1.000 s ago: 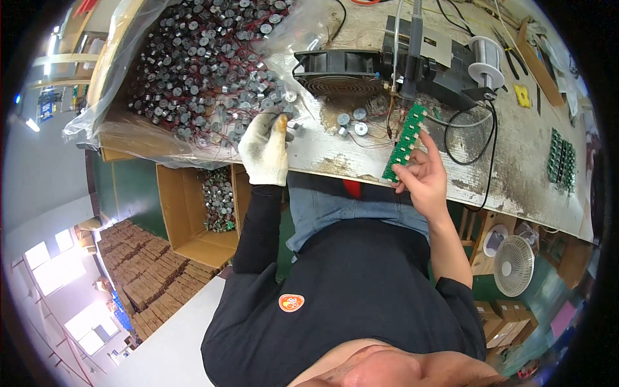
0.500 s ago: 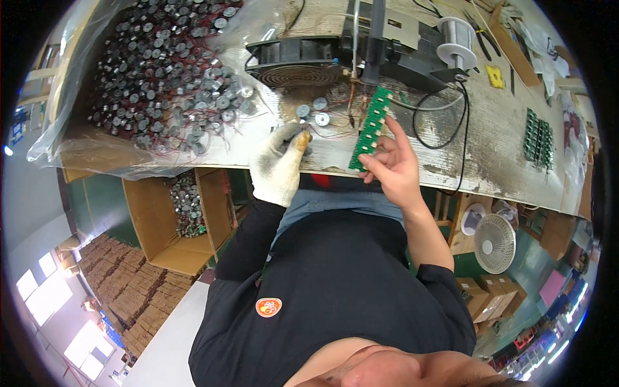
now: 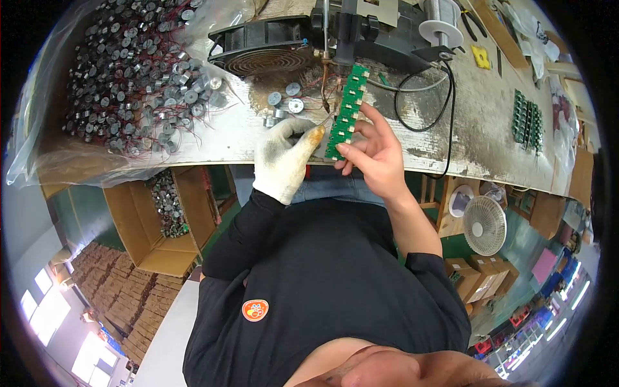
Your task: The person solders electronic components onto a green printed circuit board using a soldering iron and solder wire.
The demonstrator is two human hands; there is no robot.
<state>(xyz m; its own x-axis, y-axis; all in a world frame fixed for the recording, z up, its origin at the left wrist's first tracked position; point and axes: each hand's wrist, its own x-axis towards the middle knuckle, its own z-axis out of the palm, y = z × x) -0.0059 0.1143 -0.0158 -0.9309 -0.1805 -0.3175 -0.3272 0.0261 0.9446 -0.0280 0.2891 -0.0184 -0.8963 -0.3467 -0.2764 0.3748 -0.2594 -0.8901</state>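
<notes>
In my bare right hand (image 3: 374,151) is a long green circuit board strip (image 3: 346,116), tilted upright, thumb on its lower end. Small pale parts line the strip. My left hand (image 3: 284,161), in a white glove stained at the thumb, is closed beside the strip's left edge. Its fingertips pinch what looks like a thin wire (image 3: 327,120); the rest of its grip is hidden. A soldering iron tip (image 3: 325,103) points down close to the board and my left fingertips. Several small round metal motors (image 3: 295,105) with thin leads lie just beyond the glove.
A large heap of wired motors (image 3: 135,77) covers the table's left on clear plastic. Behind the hands stand a black fan (image 3: 264,48) and a solder wire spool (image 3: 441,29). A black cable (image 3: 452,116) loops at right; more green boards (image 3: 527,122) lie far right.
My left hand has moved right, bringing its fingertips close to the board's edge. My right hand still holds the board near the iron tip. The whole view has shifted slightly.
</notes>
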